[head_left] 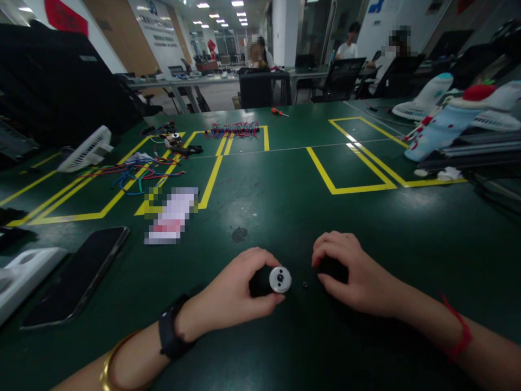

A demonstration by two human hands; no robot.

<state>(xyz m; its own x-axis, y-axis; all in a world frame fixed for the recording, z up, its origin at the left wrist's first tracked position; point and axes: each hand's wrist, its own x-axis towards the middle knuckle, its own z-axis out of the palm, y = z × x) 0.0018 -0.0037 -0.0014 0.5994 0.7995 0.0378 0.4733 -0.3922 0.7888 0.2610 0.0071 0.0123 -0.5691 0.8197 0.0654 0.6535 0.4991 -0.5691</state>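
My left hand (244,285) grips a small round silver motor (286,279) between the thumb and fingers. Its flat end faces up toward me, with a dark centre and two small dark holes. On the green table just right of the motor lies a tiny dark ring-shaped piece (305,284), maybe a nut or a small gear. My right hand (354,274) is curled beside that piece, thumb and fingertips apart, nothing seen between them. The side and lower part of the motor are hidden below its end face.
A black phone (81,274) and a white power strip (28,277) lie at left. Behind are a blurred pale packet (173,214), loose wires (142,174), a wire bundle (234,129) and an orange screwdriver (279,112). A snowman-like bottle (443,130) stands at right; people sit farther back.
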